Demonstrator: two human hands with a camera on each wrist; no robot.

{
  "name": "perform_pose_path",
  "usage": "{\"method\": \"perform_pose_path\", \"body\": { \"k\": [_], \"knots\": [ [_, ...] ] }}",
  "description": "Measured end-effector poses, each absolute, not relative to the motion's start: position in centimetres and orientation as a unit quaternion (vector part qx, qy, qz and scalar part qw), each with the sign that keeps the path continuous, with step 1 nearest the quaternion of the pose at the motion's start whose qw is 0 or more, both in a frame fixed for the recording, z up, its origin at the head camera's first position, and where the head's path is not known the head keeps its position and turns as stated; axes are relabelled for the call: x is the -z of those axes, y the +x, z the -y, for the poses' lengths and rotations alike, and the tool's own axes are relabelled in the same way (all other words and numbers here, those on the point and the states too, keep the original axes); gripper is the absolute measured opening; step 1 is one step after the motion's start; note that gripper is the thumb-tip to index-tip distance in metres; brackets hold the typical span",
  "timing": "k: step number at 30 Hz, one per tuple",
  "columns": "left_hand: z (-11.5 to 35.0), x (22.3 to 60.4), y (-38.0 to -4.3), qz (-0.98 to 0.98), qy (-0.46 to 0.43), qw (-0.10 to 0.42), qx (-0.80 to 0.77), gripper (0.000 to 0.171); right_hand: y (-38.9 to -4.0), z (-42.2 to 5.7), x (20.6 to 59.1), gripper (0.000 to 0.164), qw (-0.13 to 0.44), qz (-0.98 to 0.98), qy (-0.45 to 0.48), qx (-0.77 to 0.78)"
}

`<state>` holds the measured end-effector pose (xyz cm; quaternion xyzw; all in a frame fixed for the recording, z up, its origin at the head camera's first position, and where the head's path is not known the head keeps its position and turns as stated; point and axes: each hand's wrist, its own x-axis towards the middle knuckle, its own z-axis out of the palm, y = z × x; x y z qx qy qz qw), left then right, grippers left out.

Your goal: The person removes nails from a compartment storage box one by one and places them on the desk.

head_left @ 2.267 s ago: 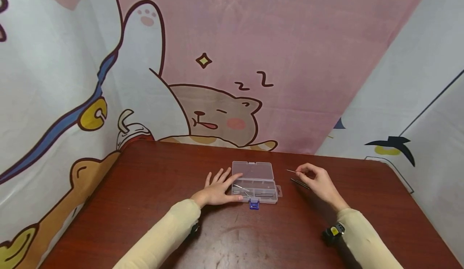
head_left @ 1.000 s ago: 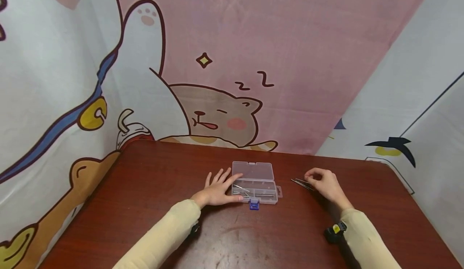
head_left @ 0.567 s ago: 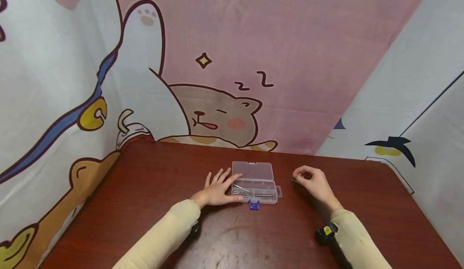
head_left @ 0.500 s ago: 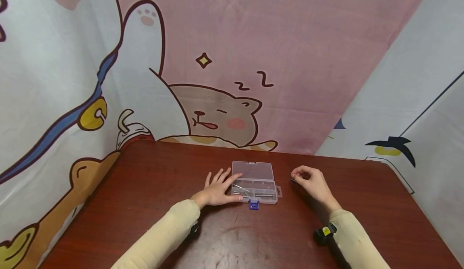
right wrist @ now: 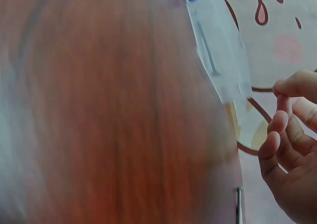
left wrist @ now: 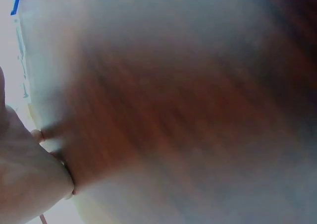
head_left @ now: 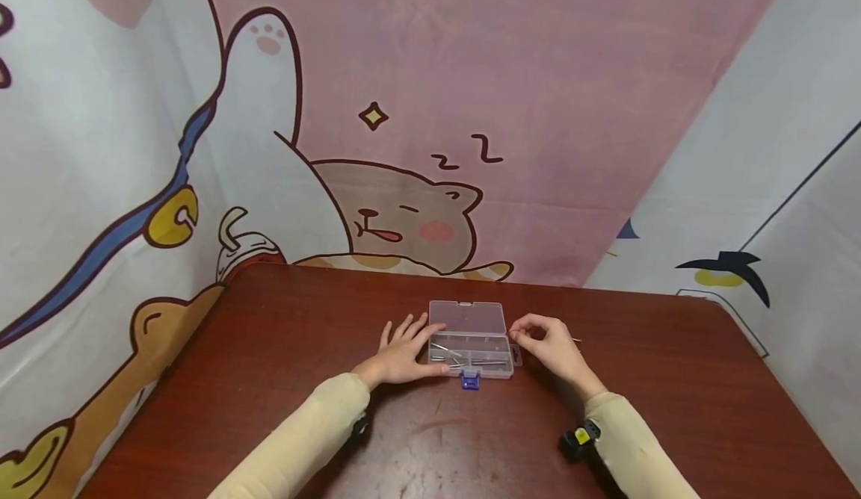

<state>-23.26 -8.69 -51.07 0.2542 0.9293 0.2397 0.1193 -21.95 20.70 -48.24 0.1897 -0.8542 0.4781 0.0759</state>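
Fingers (head_left: 429, 334) spread wide, the left hand (head_left: 398, 359) touches a clear box (head_left: 467, 318), lower centre; the right hand (head_left: 553, 347) pinches narrowly just beside it, on what I cannot tell.

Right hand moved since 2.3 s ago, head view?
Yes, leftward: judged against the stationary plastic box, the right hand was well clear on the right; now it is close beside the box's right edge.

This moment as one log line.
box: lid open, rods inside | left hand: on box's left side | right hand: pinched beside box, holding unclear | loose rod: beside right hand
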Motion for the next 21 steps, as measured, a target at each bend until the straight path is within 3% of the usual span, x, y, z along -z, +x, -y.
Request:
{"method": "perform_pose_path", "body": {
  "k": [7,11,21],
  "knots": [
    [8.7,51.0,-23.3,-0.929,0.255,0.122,-0.239,0.08,-22.9,-19.9,50.5,0.006,0.047,0.841,0.205,-0.499],
    [8.7,51.1,-23.3,-0.93,0.252,0.124,-0.238,0.08,-23.1,-19.0,50.7,0.007,0.059,0.838,0.233,-0.489],
    [8.6,51.0,-23.4,-0.931,0.247,0.133,-0.232,0.08,-22.2,-16.1,48.2,0.006,0.042,0.836,0.261,-0.48]
  ]
}}
